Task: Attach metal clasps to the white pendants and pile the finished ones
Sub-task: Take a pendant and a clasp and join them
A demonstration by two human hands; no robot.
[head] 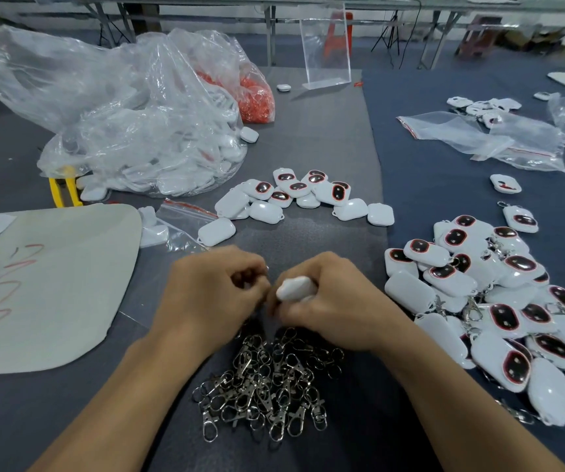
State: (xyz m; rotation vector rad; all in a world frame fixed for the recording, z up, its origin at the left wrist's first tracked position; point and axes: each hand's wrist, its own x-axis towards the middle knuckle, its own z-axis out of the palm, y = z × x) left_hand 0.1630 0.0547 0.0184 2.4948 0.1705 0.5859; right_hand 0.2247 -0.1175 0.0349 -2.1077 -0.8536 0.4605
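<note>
My right hand (328, 301) grips a white pendant (294, 288) just above the table, its rounded end poking out toward the left. My left hand (213, 294) has its fingers curled right beside that end; what it pinches is blurred and mostly hidden, likely a small metal clasp. Beneath my wrists lies a heap of silver metal clasps (267, 383). Several loose white pendants (294, 195) without clasps lie in a cluster farther back. At the right a big pile of pendants with clasps (499, 301) spreads over the table.
A large clear bag of white pendants (145, 137) and a bag of red parts (257, 97) sit at the back left. A grey sheet (53, 287) lies left, yellow-handled pliers (65, 192) behind it. Zip bags (485, 137) lie back right, an acrylic stand (325, 46) behind.
</note>
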